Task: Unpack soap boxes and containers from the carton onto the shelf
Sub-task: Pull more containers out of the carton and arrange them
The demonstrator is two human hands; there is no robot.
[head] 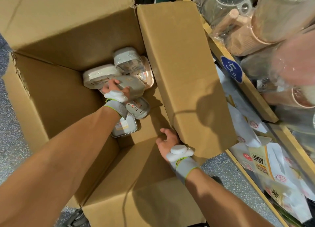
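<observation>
Carton (51, 90): open on the floor.
Left hand (115, 88): fingers curled round one grey soap box (133, 85) atop the heap (100, 75) beneath it. Lift it straight up so its neighbours don't tumble.
Right hand (167, 141): fingers hooked over the flap (179, 65), holding it aside.
Shelf (252, 90): beyond your right hand.

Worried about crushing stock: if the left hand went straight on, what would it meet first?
The left hand grips the grey soap box; beyond it, probably the pinkish box, though depth is unclear.
</observation>
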